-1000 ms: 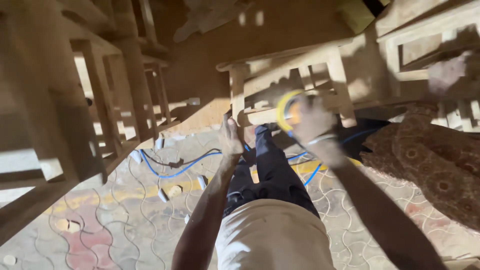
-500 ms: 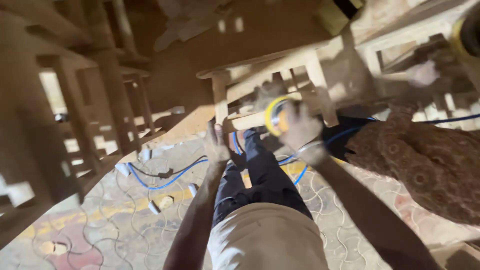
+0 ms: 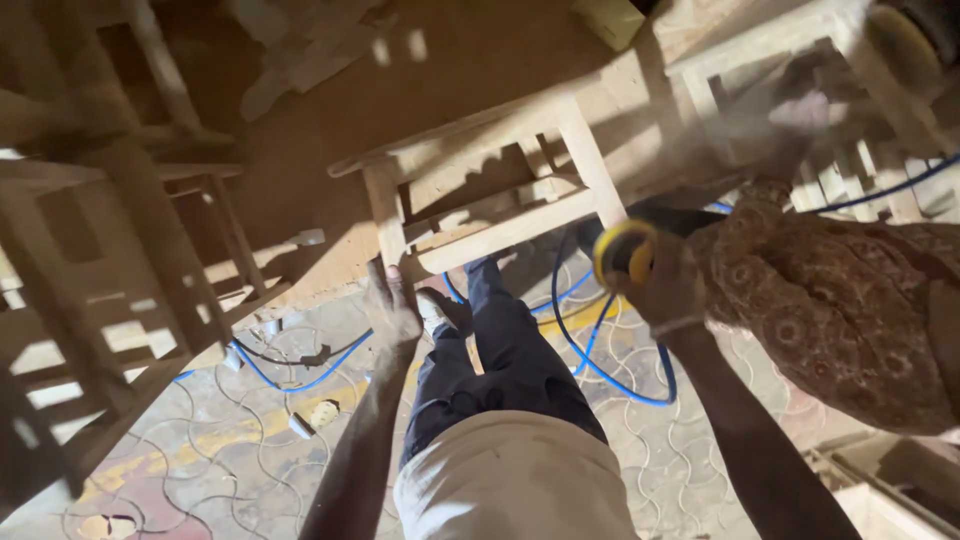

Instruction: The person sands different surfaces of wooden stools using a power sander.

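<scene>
A bare wooden stool frame (image 3: pixel 480 190) lies tipped in front of me, legs pointing my way. My left hand (image 3: pixel 388 305) grips the bottom of its near left leg. My right hand (image 3: pixel 668 288) is closed around a round sander with a yellow disc (image 3: pixel 622 252), held just right of the stool's right leg. A blue hose (image 3: pixel 590 350) runs from the sander down across the floor. My dark trousers and one foot show between my arms.
More wooden stool frames (image 3: pixel 110 260) stand at the left and at the upper right (image 3: pixel 790 70). Another person in a brown patterned garment (image 3: pixel 840 300) works at the right. Patterned paving (image 3: pixel 230 440) carries a second blue hose and small scraps.
The view has swung so the stool sits more to the centre. My left hand has slid down to the end of the leg. The sander has come off the rail and shifted right.
</scene>
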